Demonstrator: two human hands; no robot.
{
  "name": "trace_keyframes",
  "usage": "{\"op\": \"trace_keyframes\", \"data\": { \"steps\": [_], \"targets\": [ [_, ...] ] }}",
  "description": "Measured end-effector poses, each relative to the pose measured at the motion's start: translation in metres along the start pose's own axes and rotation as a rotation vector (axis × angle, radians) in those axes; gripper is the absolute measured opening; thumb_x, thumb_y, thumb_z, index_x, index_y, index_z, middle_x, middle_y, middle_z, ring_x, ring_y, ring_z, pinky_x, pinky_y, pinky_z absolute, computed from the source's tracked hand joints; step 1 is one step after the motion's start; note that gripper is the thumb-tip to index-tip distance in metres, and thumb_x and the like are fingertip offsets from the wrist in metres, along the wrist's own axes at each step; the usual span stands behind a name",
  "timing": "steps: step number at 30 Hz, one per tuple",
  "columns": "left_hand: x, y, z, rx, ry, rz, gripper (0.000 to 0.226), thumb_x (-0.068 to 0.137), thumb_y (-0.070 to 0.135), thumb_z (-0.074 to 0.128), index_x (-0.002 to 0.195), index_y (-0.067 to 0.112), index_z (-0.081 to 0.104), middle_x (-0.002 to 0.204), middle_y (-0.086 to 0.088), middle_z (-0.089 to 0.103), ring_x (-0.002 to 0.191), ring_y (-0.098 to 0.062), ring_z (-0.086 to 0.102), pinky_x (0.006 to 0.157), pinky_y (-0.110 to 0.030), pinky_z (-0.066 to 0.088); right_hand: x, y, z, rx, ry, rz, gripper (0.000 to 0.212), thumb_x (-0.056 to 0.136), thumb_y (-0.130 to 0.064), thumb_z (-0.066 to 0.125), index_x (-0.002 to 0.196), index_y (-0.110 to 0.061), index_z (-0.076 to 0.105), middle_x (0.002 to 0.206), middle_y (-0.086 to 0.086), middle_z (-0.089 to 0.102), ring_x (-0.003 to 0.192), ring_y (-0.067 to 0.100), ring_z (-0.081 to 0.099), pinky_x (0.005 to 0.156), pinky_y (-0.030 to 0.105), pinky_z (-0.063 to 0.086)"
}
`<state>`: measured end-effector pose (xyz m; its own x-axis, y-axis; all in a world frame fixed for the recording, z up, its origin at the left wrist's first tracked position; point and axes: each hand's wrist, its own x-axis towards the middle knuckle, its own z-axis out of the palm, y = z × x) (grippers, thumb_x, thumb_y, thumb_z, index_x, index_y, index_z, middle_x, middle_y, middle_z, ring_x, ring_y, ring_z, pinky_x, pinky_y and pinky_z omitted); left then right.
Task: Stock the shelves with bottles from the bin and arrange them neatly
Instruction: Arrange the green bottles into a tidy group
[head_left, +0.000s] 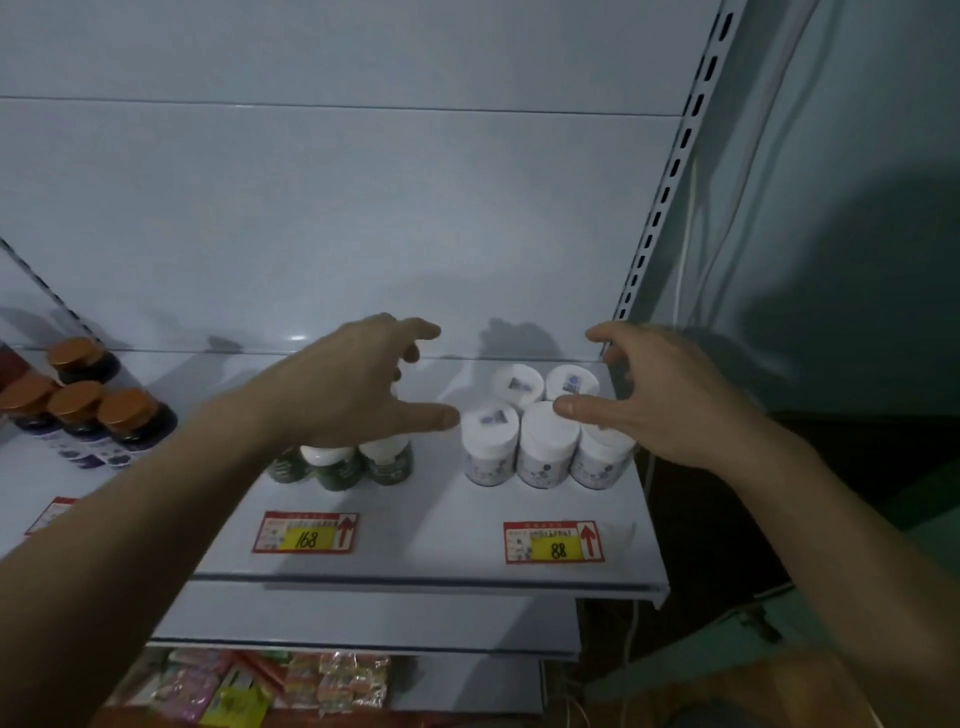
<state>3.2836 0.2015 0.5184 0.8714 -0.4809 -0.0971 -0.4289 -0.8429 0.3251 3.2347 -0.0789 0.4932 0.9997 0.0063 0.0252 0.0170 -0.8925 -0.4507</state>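
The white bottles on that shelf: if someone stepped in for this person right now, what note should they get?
Left hand: open, empty, beside the white bottles.
Right hand: open, empty, thumb above the front row.
Five white bottles stand clustered behind the 88 tag; green bottles behind the 168 tag; orange-capped bottles farther left.
Done: three groups shelved.
Left: tidy the white cluster; the bin is out of view.
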Motion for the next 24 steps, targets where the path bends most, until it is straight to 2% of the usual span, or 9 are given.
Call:
{"op": "trace_keyframes", "data": {
  "steps": [2,4,8,10,13,18,21,24],
  "targets": [
    [-0.017,-0.03,-0.005,-0.046,0.134,0.002,0.086,0.07,0.074,0.054,0.144,0.031,0.046,0.123,0.009,0.057,0.1,-0.006,0.058,0.081,-0.024,0.051,-0.002,-0.021,0.009,0.055,0.066,-0.079,0.072,0.08,-0.059,0.074,0.142,-0.03,0.051,0.124,-0.007,0.057,0.106,0.009,0.053,0.086,0.028,0.043],
    [-0.031,-0.057,-0.001,-0.058,0.241,-0.006,0.066,0.082,0.061,0.059,0.138,0.028,0.054,0.119,0.009,0.057,0.099,-0.005,0.058,0.08,-0.025,0.053,-0.002,-0.046,0.026,0.1,0.065,-0.149,0.061,0.084,-0.052,0.075,0.137,-0.032,0.055,0.117,-0.013,0.055,0.101,0.007,0.053,0.084,0.028,0.045],
    [-0.05,-0.097,0.013,-0.016,0.306,0.012,0.045,0.087,0.047,0.067,0.128,0.029,0.061,0.12,0.01,0.057,0.098,-0.002,0.056,0.075,-0.015,0.045,0.005,-0.09,0.065,0.108,0.005,-0.231,0.05,0.089,-0.049,0.071,0.134,-0.033,0.056,0.118,-0.015,0.055,0.1,0.002,0.051,0.086,0.027,0.048],
    [-0.058,-0.111,0.014,-0.026,0.318,0.022,0.042,0.086,0.047,0.068,0.124,0.03,0.062,0.119,0.012,0.056,0.098,-0.002,0.055,0.074,-0.015,0.043,0.009,-0.106,0.077,0.1,-0.006,-0.253,0.044,0.09,-0.046,0.07,0.13,-0.032,0.058,0.118,-0.014,0.056,0.098,0.001,0.05,0.084,0.026,0.045],
    [-0.067,-0.129,0.012,-0.062,0.337,0.051,0.04,0.085,0.048,0.067,0.121,0.032,0.062,0.117,0.013,0.055,0.099,-0.003,0.055,0.076,-0.021,0.049,0.015,-0.122,0.091,0.1,-0.003,-0.261,0.038,0.09,-0.042,0.072,0.125,-0.033,0.059,0.116,-0.014,0.056,0.094,-0.001,0.049,0.079,0.024,0.04],
    [-0.07,-0.155,0.025,-0.118,0.339,0.094,0.04,0.086,0.046,0.069,0.122,0.032,0.059,0.118,0.013,0.057,0.097,-0.002,0.057,0.077,-0.026,0.054,0.016,-0.135,0.104,0.062,-0.015,-0.22,0.043,0.088,-0.042,0.072,0.127,-0.036,0.056,0.12,-0.016,0.052,0.106,0.007,0.051,0.088,0.035,0.048],
    [-0.069,-0.166,0.038,-0.205,0.332,0.143,0.034,0.088,0.041,0.069,0.119,0.03,0.06,0.116,0.013,0.057,0.096,-0.004,0.058,0.076,-0.027,0.054,0.015,-0.145,0.109,0.047,0.075,-0.277,0.033,0.09,-0.038,0.071,0.122,-0.031,0.062,0.117,-0.015,0.055,0.108,0.01,0.049,0.091,0.034,0.046],
    [-0.066,-0.171,0.046,-0.262,0.333,0.187,0.03,0.089,0.038,0.07,0.116,0.032,0.058,0.11,0.016,0.056,0.094,-0.003,0.058,0.073,-0.024,0.052,0.019,-0.16,0.112,0.009,0.07,-0.359,0.025,0.09,-0.034,0.072,0.115,-0.029,0.066,0.11,-0.014,0.062,0.102,0.012,0.049,0.088,0.035,0.045]
  ]
}}
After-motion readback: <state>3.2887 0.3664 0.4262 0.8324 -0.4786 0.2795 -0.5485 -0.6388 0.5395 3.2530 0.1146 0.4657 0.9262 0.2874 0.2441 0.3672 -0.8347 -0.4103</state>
